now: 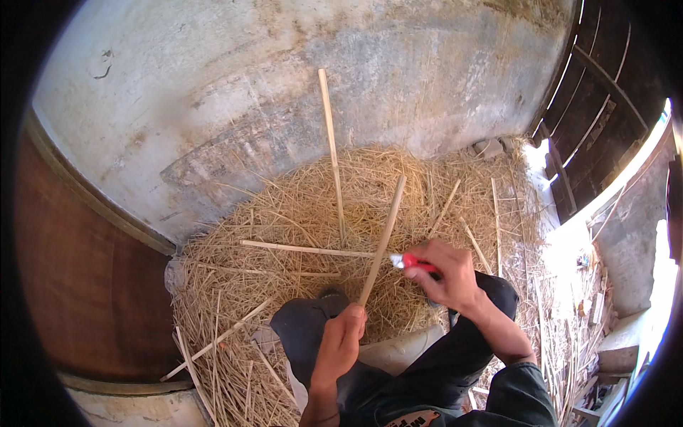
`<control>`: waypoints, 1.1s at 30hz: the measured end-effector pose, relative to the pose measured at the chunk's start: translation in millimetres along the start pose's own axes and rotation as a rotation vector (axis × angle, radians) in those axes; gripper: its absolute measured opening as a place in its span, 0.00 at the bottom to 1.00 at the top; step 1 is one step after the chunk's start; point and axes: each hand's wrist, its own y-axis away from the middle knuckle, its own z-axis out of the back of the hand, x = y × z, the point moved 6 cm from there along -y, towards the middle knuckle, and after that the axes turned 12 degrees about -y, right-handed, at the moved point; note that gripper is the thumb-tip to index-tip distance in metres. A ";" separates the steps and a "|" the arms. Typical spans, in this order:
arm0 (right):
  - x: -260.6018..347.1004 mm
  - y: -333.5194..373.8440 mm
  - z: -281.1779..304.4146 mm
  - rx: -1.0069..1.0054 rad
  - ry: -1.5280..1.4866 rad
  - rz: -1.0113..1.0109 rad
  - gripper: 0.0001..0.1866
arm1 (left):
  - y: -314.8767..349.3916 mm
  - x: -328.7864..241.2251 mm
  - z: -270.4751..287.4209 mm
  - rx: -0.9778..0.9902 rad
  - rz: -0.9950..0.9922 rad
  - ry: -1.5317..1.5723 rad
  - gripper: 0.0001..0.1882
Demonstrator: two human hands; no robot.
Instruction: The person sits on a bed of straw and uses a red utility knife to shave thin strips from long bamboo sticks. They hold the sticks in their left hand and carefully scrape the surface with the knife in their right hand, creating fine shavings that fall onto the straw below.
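My left hand is closed round the lower end of a bamboo stick, which slants up and away to the right. In my closed right hand is a red-handled cutter knife, its silvery front end blurred. That front end is close to the right side of the stick, about midway along; whether it touches cannot be told. Behind the held stick, another pale stick lies across the straw. A longer bamboo stick leans against the wall.
Straw and shavings cover the floor around my bent legs. More loose sticks lie at the left and right. A stained wall rises ahead, a brown panel stands left, and dark boards are at the far right.
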 end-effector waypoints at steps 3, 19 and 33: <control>21.0 2.1 -10.5 0.063 0.138 0.102 0.16 | 1.4 -12.8 -1.1 -0.059 -0.003 -0.119 0.27; 36.8 2.6 -11.1 0.030 0.247 0.135 0.14 | 3.8 -31.8 -5.2 -0.189 -0.094 -0.413 0.24; -1.3 -11.7 27.8 -0.179 0.085 -0.009 0.10 | 23.8 -6.7 6.1 -0.146 -0.001 -0.437 0.25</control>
